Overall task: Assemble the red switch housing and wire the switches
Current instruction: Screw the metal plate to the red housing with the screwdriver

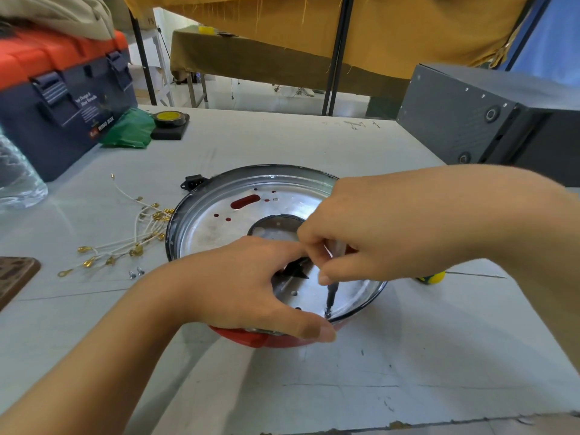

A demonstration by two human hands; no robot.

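We're right over the red switch housing (251,337), which sits on the white table (314,387) just in front of us, open side up, its shiny metal inner plate (219,221) showing slots and small holes. Our left hand (238,287) straddles the near rim, thumb hooked over the red outer wall, fingers curled down inside to steady it. Our right hand (354,233) has its fingers clamped round the handle of a screwdriver (330,296), and the tip sits at the plate's near edge, close by the left thumb. Whether a screw is under that tip, we can't tell.

The trick here, we'd say, is to keep the shaft upright over the hole, press straight down and turn gently, with the left hand stopping the bowl from spinning. A slip would run the tip straight towards that thumb.

The housing itself looks round and shallow: dark rim, red skin outside, a black connector (193,181) on the far edge. The wires (138,233), white with brass terminals, lie loose on the table to the left, two spare screws (136,273) near them.
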